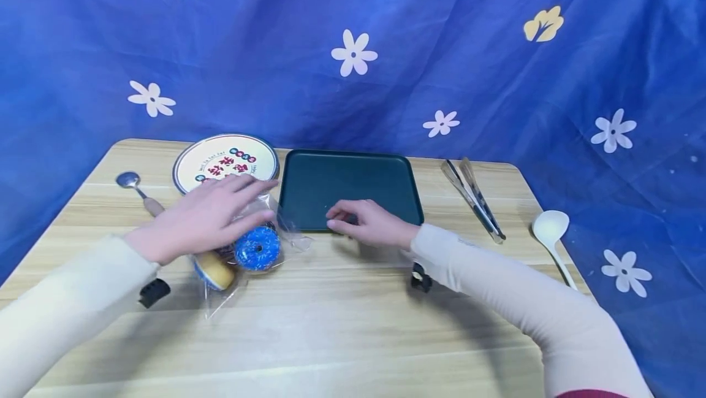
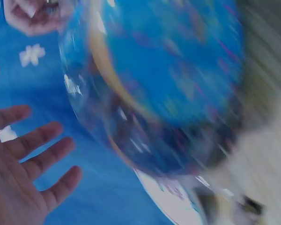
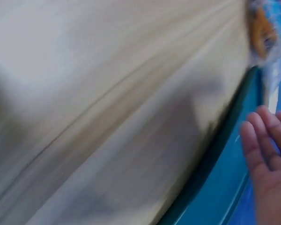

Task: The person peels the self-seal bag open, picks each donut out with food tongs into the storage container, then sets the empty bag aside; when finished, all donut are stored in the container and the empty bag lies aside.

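My left hand (image 1: pixel 212 214) hovers over a clear plastic bag (image 1: pixel 295 240), its fingers spread apart in the left wrist view. Inside the bag lie a blue-iced donut with sprinkles (image 1: pixel 257 248) and another donut with a tan side (image 1: pixel 215 270); darker pieces behind them are partly hidden by the hand. Above the front edge of a dark green tray (image 1: pixel 350 186) is my right hand (image 1: pixel 368 221), fingers loosely bent and holding nothing. The left wrist view shows the blue donut (image 2: pixel 173 56) close up and blurred, apart from the fingers.
A round white plate with printed characters (image 1: pixel 265 159) stands behind the left hand. To its left lies a metal spoon (image 1: pixel 129 180) with a brownish handle. Metal tongs (image 1: pixel 474 202) and a white ladle (image 1: pixel 550 227) lie at the right. A blue flowered cloth (image 1: pixel 386 97) hangs behind the table.
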The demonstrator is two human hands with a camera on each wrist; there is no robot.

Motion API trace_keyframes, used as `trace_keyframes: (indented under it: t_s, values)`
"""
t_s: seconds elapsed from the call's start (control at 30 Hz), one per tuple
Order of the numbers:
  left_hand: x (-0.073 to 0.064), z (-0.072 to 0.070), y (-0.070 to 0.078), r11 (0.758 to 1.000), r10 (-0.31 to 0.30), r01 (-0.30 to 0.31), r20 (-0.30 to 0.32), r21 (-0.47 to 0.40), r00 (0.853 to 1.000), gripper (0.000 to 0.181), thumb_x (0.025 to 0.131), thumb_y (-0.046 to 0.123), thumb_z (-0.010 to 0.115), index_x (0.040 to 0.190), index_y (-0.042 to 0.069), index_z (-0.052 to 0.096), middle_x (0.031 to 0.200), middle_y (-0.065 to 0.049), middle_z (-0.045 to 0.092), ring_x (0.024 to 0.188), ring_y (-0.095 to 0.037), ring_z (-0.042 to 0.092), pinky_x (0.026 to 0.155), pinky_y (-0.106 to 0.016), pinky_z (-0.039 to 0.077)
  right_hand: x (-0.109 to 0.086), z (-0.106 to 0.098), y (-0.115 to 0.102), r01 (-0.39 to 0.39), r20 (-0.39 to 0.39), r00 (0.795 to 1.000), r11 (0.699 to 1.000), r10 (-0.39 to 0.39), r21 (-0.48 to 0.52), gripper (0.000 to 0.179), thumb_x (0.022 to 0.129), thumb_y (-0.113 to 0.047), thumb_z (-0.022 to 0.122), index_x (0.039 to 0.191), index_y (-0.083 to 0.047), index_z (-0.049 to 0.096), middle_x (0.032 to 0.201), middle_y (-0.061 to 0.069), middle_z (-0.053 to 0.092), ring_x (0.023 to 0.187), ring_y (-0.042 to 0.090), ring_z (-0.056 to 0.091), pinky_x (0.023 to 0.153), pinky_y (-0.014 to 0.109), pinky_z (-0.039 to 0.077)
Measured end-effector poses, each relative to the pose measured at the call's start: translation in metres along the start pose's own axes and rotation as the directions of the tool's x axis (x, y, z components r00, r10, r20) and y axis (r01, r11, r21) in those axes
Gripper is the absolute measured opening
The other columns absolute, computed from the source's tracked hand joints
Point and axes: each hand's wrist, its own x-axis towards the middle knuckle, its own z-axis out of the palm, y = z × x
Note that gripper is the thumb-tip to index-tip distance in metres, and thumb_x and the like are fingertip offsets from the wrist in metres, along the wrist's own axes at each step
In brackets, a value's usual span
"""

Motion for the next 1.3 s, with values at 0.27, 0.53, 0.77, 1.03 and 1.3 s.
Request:
trace_keyframes:
  t_s: [0.27, 0.53, 0.77, 1.03, 1.3]
  values:
    - [-0.018, -0.005, -0.039, 0.974, -0.166, 0.186, 0.151, -0.129, 0.974, 0.061, 0.105, 0.050, 0.057, 0.144, 0.003, 0.058, 0.137, -0.024, 0.066, 0.124, -0.046, 0.065, 0.100, -0.066, 0.055, 0.045, 0.031, -0.031, -0.179, 0.026, 0.984, 0.955, 0.178, 0.236, 0.027, 0.108, -0.024, 0.059, 0.114, 0.000, 0.070, 0.092, 0.008, 0.073, 0.079, 0.016, 0.068, 0.071, 0.029, 0.062]
    - [-0.025, 0.002, -0.056, 0.921, -0.161, 0.266, 0.347, -0.283, 0.924, 0.070, 0.098, 0.047, 0.069, 0.141, -0.007, 0.056, 0.126, -0.020, 0.072, 0.109, -0.033, 0.072, 0.090, -0.052, 0.062, 0.061, 0.047, -0.045, -0.284, -0.033, 0.952, 0.919, 0.304, 0.273, 0.017, 0.102, -0.015, 0.067, 0.100, 0.001, 0.072, 0.074, -0.003, 0.062, 0.065, 0.007, 0.052, 0.056, 0.017, 0.042]
    - [-0.025, 0.003, -0.063, 0.928, -0.152, 0.279, 0.432, -0.246, 0.889, 0.066, 0.096, 0.048, 0.072, 0.135, -0.005, 0.060, 0.125, -0.015, 0.073, 0.109, -0.030, 0.071, 0.093, -0.053, 0.060, 0.061, 0.048, -0.045, -0.298, -0.009, 0.944, 0.868, 0.329, 0.397, 0.011, 0.101, -0.005, 0.065, 0.095, 0.004, 0.068, 0.078, 0.006, 0.070, 0.064, 0.007, 0.062, 0.058, 0.016, 0.051]
    - [-0.024, 0.005, -0.064, 0.920, -0.138, 0.285, 0.458, -0.270, 0.878, 0.067, 0.096, 0.048, 0.072, 0.137, -0.003, 0.059, 0.123, -0.012, 0.073, 0.109, -0.028, 0.069, 0.091, -0.051, 0.060, 0.056, 0.047, -0.042, -0.314, 0.025, 0.940, 0.831, 0.341, 0.459, 0.012, 0.101, -0.002, 0.065, 0.091, 0.002, 0.067, 0.079, 0.010, 0.073, 0.062, 0.010, 0.062, 0.059, 0.018, 0.053]
    - [-0.022, 0.009, -0.052, 0.917, -0.097, 0.263, 0.473, -0.299, 0.876, 0.069, 0.094, 0.048, 0.074, 0.139, -0.002, 0.058, 0.122, -0.008, 0.073, 0.107, -0.020, 0.068, 0.089, -0.040, 0.058, 0.035, 0.047, -0.034, -0.322, 0.085, 0.944, 0.835, 0.318, 0.446, 0.013, 0.102, -0.002, 0.062, 0.093, 0.002, 0.070, 0.073, 0.004, 0.069, 0.063, 0.010, 0.066, 0.059, 0.020, 0.058]
